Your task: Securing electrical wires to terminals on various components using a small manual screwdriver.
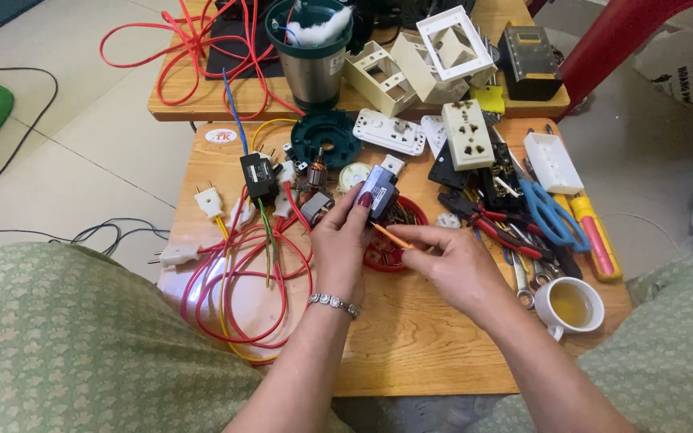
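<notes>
My left hand (342, 244) grips a small dark electrical part with a white end (378, 187), holding it up over a red round tray (415, 210). My right hand (455, 265) pinches a thin orange-handled screwdriver (391, 235), its tip pointing up-left toward the underside of the held part. Both hands are over the middle of a small wooden table (411, 345). A bracelet sits on my left wrist.
Red, yellow and green wires with white plugs (208, 200) loop at the left. White sockets (468, 133), pliers, blue-handled scissors (551, 215) and a yellow-red screwdriver (595, 236) lie at the right. A cup of tea (571, 306) stands by my right wrist. A steel blender jar (312, 56) stands behind.
</notes>
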